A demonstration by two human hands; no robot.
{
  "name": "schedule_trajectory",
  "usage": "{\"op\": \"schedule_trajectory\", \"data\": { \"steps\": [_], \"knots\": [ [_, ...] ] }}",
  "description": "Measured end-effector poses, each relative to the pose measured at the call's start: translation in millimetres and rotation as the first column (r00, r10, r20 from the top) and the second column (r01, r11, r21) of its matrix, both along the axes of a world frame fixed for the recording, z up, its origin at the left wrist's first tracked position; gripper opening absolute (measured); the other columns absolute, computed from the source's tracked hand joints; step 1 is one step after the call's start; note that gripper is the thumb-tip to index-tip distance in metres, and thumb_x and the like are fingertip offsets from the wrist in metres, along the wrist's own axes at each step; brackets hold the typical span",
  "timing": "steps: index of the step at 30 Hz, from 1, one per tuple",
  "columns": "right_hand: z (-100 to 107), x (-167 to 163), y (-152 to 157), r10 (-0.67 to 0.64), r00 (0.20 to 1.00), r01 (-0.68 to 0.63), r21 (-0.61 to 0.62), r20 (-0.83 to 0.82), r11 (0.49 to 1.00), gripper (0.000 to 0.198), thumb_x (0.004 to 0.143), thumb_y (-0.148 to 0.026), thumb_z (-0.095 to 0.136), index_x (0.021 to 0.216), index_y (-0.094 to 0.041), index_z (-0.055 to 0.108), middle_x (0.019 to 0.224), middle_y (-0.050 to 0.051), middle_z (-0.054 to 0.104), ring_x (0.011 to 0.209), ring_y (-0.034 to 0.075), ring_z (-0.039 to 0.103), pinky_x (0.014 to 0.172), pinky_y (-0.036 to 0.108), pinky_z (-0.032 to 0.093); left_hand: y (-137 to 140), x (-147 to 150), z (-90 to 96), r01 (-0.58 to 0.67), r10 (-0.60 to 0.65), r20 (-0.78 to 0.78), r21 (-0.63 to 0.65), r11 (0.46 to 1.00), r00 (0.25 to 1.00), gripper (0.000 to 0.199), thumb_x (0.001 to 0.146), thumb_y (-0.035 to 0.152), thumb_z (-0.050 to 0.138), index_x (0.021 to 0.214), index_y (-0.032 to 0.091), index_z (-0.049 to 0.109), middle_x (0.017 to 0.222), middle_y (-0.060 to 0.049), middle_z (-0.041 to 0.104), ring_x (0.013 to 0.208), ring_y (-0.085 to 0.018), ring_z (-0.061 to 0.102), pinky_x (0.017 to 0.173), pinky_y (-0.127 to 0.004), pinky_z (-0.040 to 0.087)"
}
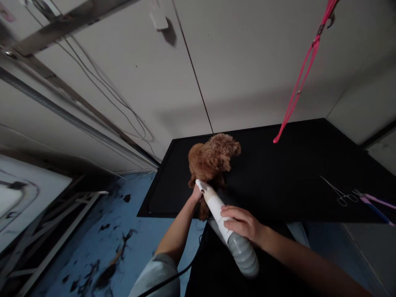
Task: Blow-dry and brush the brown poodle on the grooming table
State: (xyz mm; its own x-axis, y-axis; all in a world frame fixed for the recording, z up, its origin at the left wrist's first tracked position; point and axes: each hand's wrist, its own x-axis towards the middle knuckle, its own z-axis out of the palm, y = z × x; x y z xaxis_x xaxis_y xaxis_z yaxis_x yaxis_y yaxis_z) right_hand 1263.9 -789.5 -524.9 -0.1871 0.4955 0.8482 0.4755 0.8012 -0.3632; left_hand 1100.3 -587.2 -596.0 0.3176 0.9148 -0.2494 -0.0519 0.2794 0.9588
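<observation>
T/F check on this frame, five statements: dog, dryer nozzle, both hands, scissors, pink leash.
1. The right hand holds the white dryer nozzle. True.
2. The small brown dog is on the blue floor. False: it stands on the black table, near the front left edge.
3. The left hand is at the dog's rear. True.
4. The scissors are in the left hand's grip. False: they lie on the table at the right, apart from both hands.
5. The pink leash is clipped to the dog. False: it hangs loose above the table, to the dog's right.
</observation>
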Motion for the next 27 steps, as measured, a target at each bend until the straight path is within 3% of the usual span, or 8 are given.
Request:
{"op": "schedule_trajectory", "data": {
  "steps": [4,7,10,13,15,18,23,27],
  "knots": [
    [-4,0,0,0.003,1.0,-0.003,-0.032,0.005,0.999,0.036,0.084,-0.009,0.061,0.117,-0.022,0.053,0.115,0.008,0.061,0.118,0.02,0.058,0.097,0.036,0.054,-5,3,2.2,-0.023,0.021,-0.015,-0.125,0.992,1.0,0.054,0.078,0.065,0.055,0.052,0.019,0.044,0.036,0.005,0.037,0.034,-0.008,0.037,0.038,-0.022,0.03],
    [-15,2,-4,-0.015,0.989,-0.002,-0.116,-0.148,0.993,0.048,0.078,-0.021,0.069,0.121,-0.021,0.049,0.116,0.009,0.061,0.112,0.023,0.062,0.093,0.035,0.057,-6,5,-3.5,0.009,-0.004,0.024,-0.184,0.983,1.0,0.057,0.071,0.072,0.058,0.055,0.019,0.046,0.037,0.005,0.038,0.034,-0.009,0.038,0.038,-0.023,0.032],
    [-30,11,-8,-0.234,0.873,0.149,-0.224,-0.427,0.963,0.053,0.075,-0.021,0.07,0.123,-0.021,0.048,0.119,0.012,0.059,0.113,0.027,0.062,0.094,0.042,0.055,-7,11,-16.5,0.079,-0.061,0.123,-0.147,0.986,0.991,0.041,0.06,0.048,0.08,0.062,0.017,0.054,0.041,0.006,0.044,0.039,-0.01,0.045,0.046,-0.023,0.039],
    [-47,27,-4,-0.426,0.697,0.202,-0.412,-0.577,0.889,0.049,0.08,-0.018,0.064,0.126,-0.021,0.047,0.12,0.013,0.061,0.112,0.027,0.062,0.097,0.045,0.053,-1,25,-29.6,-0.001,0.023,0.23,-0.096,0.995,0.973,0.038,0.046,0.018,0.085,0.079,0.014,0.065,0.066,-0.002,0.068,0.07,-0.018,0.064,0.072,-0.029,0.049],
    [-57,38,3,-0.444,0.628,0.181,-0.434,-0.64,0.882,0.048,0.082,-0.017,0.061,0.127,-0.022,0.045,0.118,0.011,0.064,0.11,0.026,0.063,0.095,0.048,0.053,6,40,-35.9,-0.003,0.06,0.316,-0.178,0.984,0.947,0.032,0.052,0.017,0.079,0.081,0.015,0.067,0.076,-0.004,0.072,0.082,-0.024,0.067,0.08,-0.032,0.048],
    [-65,47,10,-0.44,0.579,0.19,-0.411,-0.687,0.892,0.047,0.081,-0.016,0.06,0.126,-0.022,0.045,0.115,0.009,0.066,0.103,0.024,0.066,0.09,0.046,0.056,13,64,-40.9,0.107,0.059,0.409,-0.37,0.923,0.911,0.014,0.063,0.021,0.071,0.073,0.015,0.065,0.07,-0.005,0.07,0.074,-0.024,0.066,0.076,-0.034,0.049],
    [-39,44,-11,-0.553,0.642,0.309,-0.48,-0.531,0.821,0.046,0.079,-0.013,0.062,0.123,-0.02,0.05,0.117,0.011,0.064,0.108,0.024,0.063,0.095,0.046,0.053,4,78,-32.1,0.131,0.134,0.564,-0.404,0.905,0.815,0.018,0.063,0.021,0.07,0.071,0.018,0.054,0.059,0.002,0.056,0.052,-0.012,0.054,0.059,-0.026,0.047],
    [-7,36,-34,-0.425,0.764,0.273,-0.353,-0.485,0.895,0.051,0.077,-0.018,0.066,0.124,-0.023,0.047,0.12,0.013,0.059,0.113,0.03,0.06,0.099,0.051,0.05,-15,53,8.3,0.235,0.155,0.673,-0.45,0.861,0.724,0.02,0.068,0.021,0.065,0.067,0.019,0.045,0.057,0.005,0.042,0.043,-0.006,0.042,0.046,-0.019,0.041]
  ]
}}
